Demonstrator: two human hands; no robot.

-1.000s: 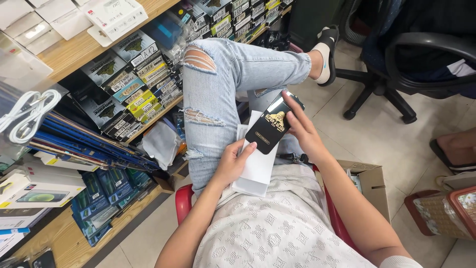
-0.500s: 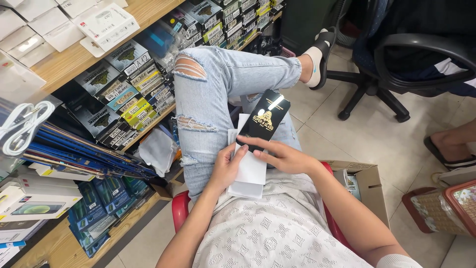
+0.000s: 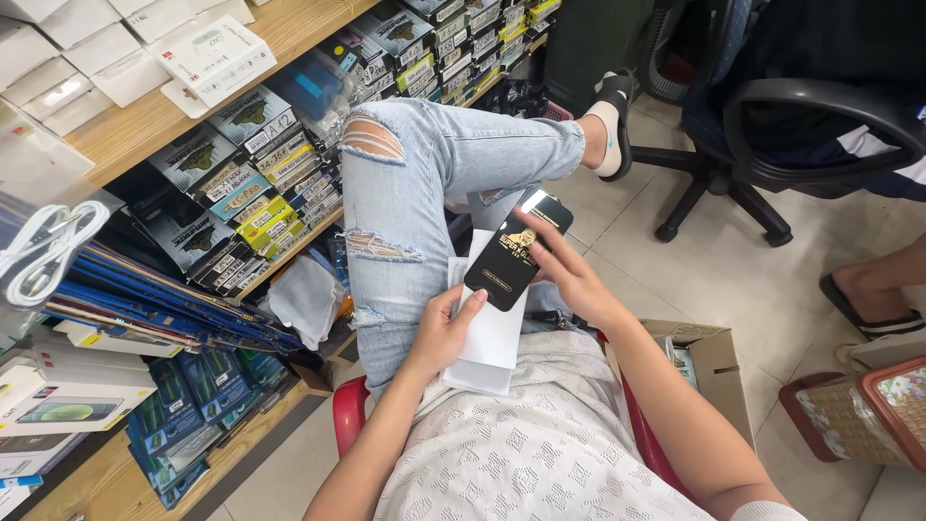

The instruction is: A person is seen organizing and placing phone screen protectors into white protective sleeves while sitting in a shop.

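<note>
I sit on a red stool with one leg in torn light jeans (image 3: 415,193) stretched toward the shelves. My left hand (image 3: 442,333) holds a stack of flat white packets (image 3: 487,342) on my lap. My right hand (image 3: 569,275) grips a flat black packet with a gold emblem (image 3: 514,253) and holds it tilted over the white stack, its lower end near my left thumb.
Wooden shelves (image 3: 145,125) on the left carry many boxed phone accessories, white boxes and coiled white cables (image 3: 48,251). An open cardboard box (image 3: 709,357) stands at my right. A black office chair (image 3: 772,116) and another person's sandalled foot (image 3: 868,299) are on the tiled floor.
My right hand first lowered the black packet onto the white stack, then lifted it slightly again. The view shifted a little.
</note>
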